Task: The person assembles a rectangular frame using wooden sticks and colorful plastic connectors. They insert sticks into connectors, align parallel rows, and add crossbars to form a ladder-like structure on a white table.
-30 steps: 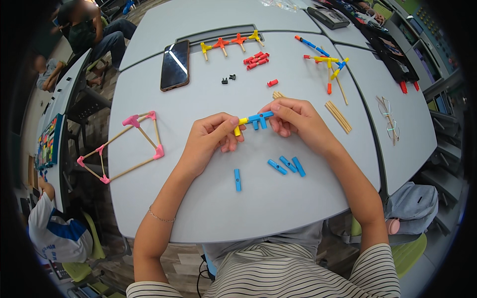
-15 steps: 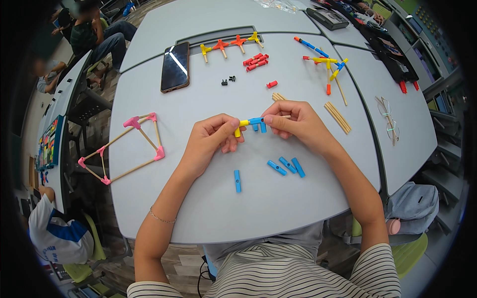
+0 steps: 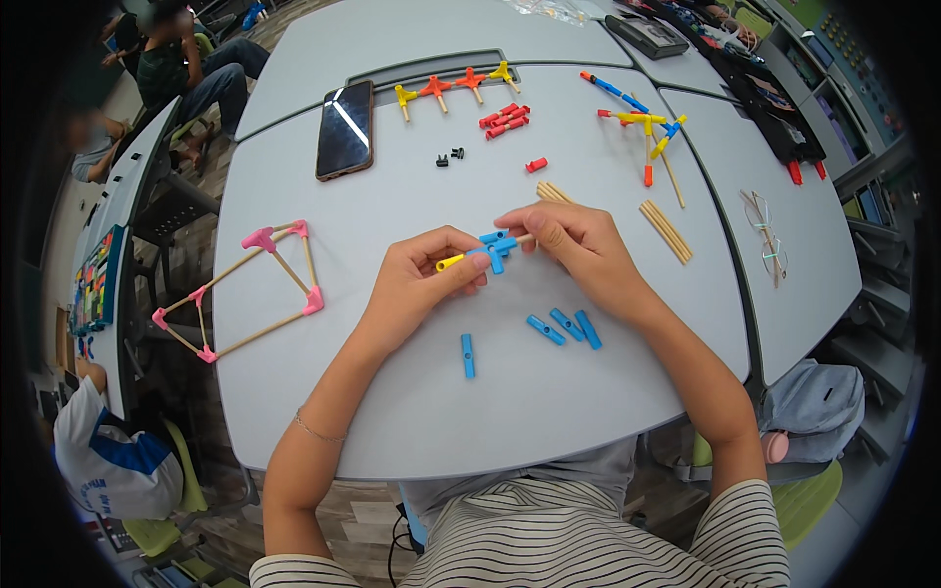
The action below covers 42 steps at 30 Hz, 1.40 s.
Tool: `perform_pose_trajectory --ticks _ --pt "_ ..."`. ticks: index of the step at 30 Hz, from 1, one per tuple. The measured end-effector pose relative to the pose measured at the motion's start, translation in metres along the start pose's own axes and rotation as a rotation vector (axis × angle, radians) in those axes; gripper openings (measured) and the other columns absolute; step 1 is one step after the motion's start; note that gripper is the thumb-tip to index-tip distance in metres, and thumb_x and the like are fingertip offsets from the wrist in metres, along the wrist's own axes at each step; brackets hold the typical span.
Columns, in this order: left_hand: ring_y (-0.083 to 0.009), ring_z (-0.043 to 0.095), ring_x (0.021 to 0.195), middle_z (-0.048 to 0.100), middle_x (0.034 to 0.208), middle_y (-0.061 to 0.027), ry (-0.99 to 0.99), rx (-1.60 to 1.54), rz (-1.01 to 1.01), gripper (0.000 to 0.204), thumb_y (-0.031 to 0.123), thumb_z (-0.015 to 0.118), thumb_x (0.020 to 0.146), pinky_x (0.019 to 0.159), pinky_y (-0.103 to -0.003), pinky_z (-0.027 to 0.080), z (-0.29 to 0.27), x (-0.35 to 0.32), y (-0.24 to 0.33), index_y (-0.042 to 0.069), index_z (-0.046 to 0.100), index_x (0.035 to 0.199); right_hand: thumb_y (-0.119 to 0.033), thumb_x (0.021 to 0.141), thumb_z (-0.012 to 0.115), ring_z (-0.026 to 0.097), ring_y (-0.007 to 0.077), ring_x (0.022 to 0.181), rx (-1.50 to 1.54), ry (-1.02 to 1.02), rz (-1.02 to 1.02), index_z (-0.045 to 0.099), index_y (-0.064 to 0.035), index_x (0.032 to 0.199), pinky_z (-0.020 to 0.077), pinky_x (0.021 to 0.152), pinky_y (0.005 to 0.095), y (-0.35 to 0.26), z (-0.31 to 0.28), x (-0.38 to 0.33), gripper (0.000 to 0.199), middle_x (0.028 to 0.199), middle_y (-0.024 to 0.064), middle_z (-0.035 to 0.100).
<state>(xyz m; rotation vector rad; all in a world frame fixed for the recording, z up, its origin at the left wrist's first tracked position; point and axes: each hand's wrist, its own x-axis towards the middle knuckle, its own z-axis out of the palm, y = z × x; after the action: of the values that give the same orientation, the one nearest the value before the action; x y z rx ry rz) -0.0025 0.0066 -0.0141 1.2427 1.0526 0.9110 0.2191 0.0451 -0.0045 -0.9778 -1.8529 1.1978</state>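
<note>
Above the middle of the table, my left hand (image 3: 417, 279) is closed on a joined piece of blue plastic connectors (image 3: 498, 255). A yellow connector (image 3: 450, 263) pokes out on the left, between the fingers. On the other side, my right hand (image 3: 583, 250) pinches a thin wooden stick (image 3: 525, 239) that meets the blue piece; how deep the stick sits in it is hidden. Nearer to me lie a single blue tube connector (image 3: 468, 356) and, to its right, three more blue tube connectors (image 3: 565, 323), each with a hole in its side.
Pink-cornered stick frame (image 3: 258, 240) at left; phone (image 3: 345, 132) behind it. Farther back: yellow and orange connectors on sticks (image 3: 434, 89), red connectors (image 3: 505, 122), small black parts (image 3: 450, 157). To the right: wooden sticks (image 3: 667, 233), a coloured stick structure (image 3: 642, 120), glasses (image 3: 767, 240).
The connector piece has turned in my hands, its yellow end moving left and its blue part now tilted. My left fingers have shifted from the yellow connector onto the blue part.
</note>
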Motion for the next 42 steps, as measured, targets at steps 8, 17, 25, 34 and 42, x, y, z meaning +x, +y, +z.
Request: perform_pose_trajectory --ticks 8,17,25,34,42 --pt "-0.006 0.058 0.078 0.066 0.088 -0.0023 0.171 -0.117 0.037 0.019 0.018 0.068 0.095 0.068 -0.021 0.044 -0.005 0.004 -0.006 0.002 0.069 0.104 -0.033 0.093 0.068 0.048 0.0253 0.114 -0.47 -0.057 -0.312 0.072 -0.0065 0.114 0.0437 0.098 0.0374 0.015 -0.006 0.007 0.034 0.117 0.0069 0.063" --pt "-0.007 0.055 0.08 0.065 0.092 -0.0033 0.243 -0.076 0.086 0.021 0.017 0.067 0.096 0.071 -0.022 0.044 -0.006 0.005 -0.008 0.0 0.069 0.107 -0.02 0.076 0.081 0.05 0.0249 0.114 -0.625 0.018 -0.361 0.073 -0.0081 0.103 0.0438 0.098 0.0404 0.024 0.008 0.008 0.031 0.11 0.003 0.064" --pt "-0.0076 0.052 0.077 0.062 0.087 -0.0027 0.187 -0.242 0.004 0.028 0.024 0.063 0.098 0.069 -0.022 0.043 -0.014 0.005 -0.003 -0.003 0.069 0.106 -0.012 0.084 0.076 0.06 0.0136 0.089 -0.219 0.12 -0.059 0.072 -0.0033 0.105 0.0495 0.075 0.0259 0.005 -0.001 0.007 0.023 0.102 0.0053 0.068" --pt "-0.0067 0.051 0.073 0.062 0.081 -0.0009 0.158 -0.13 -0.009 0.022 0.018 0.067 0.095 0.066 -0.023 0.042 -0.011 0.005 -0.003 -0.001 0.071 0.105 -0.011 0.093 0.07 0.059 0.0081 0.08 0.213 0.109 0.132 0.074 -0.0012 0.108 0.0488 0.069 0.0225 0.0 -0.012 0.009 0.018 0.098 0.0046 0.066" --pt "-0.0064 0.051 0.071 0.062 0.08 -0.0014 0.193 -0.02 -0.008 0.02 0.016 0.069 0.094 0.063 -0.022 0.04 -0.006 0.003 -0.001 -0.001 0.073 0.104 -0.007 0.09 0.073 0.06 0.0079 0.079 -0.039 0.122 0.01 0.075 -0.0002 0.105 0.0491 0.068 0.0215 0.002 -0.013 0.007 0.017 0.097 0.0052 0.066"
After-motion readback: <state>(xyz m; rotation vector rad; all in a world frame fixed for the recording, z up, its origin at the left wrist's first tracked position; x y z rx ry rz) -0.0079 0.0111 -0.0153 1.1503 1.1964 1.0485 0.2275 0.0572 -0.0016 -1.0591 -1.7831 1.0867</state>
